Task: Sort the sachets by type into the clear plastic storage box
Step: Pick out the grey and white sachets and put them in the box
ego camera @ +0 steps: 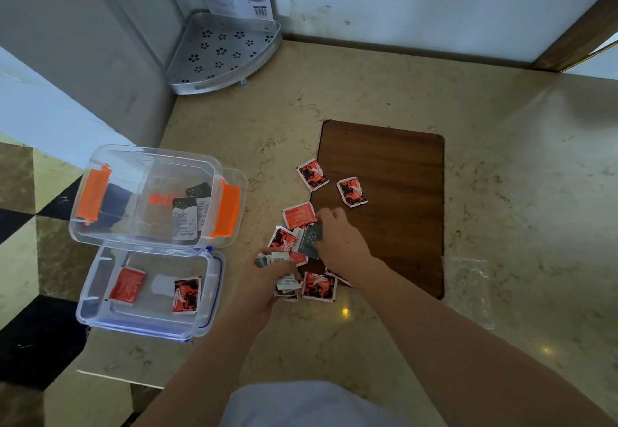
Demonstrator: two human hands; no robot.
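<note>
A loose pile of red sachets [298,215] and grey sachets lies on the marble floor at the edge of a brown mat [381,199]. My right hand [337,239] pinches a grey sachet [311,239] in the pile. My left hand [267,279] holds a small bunch of grey-and-white sachets [286,284]. At the left stand two clear boxes. The orange-clipped box [100,236] holds grey sachets [185,217]. The blue-clipped box [207,323] holds two red sachets [127,284].
Two more red sachets [351,191] lie apart on the mat. A metal corner shelf [220,55] leans in the wall corner behind. A clear plastic bag [468,286] lies to the right of the mat. Walls close off the back and left.
</note>
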